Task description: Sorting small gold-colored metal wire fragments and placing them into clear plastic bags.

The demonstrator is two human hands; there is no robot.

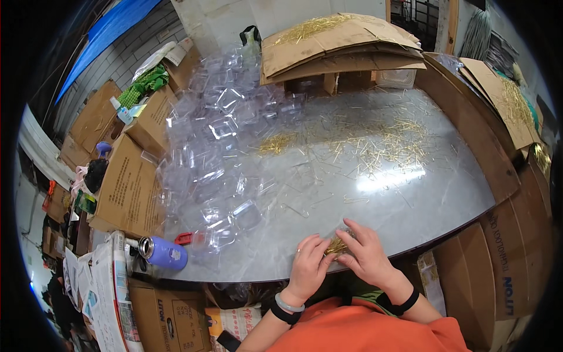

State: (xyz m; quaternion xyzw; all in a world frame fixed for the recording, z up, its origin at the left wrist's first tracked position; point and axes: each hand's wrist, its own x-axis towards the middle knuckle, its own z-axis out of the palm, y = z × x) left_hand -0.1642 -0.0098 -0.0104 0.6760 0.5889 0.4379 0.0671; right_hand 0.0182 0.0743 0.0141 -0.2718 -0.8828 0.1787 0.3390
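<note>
Near the table's front edge, my left hand [309, 261] and my right hand [368, 256] face each other around a small bundle of gold wire hooks [336, 246]. My left fingers curl against one side of it, and my right fingers and thumb press the other. The fingers hide part of the bundle, and I cannot tell if a clear box is around it. Beyond my hands, loose gold wire hooks [387, 144] lie scattered over the grey table [316, 220]. A denser small pile of gold hooks [277, 143] lies further left.
Many clear plastic boxes [223, 129] crowd the table's left side. A purple bottle [167, 253] lies at the front left by a red object [183, 239]. Cardboard sheets [346, 44] form a raised cover at the back. Cardboard walls [475, 135] edge the right side.
</note>
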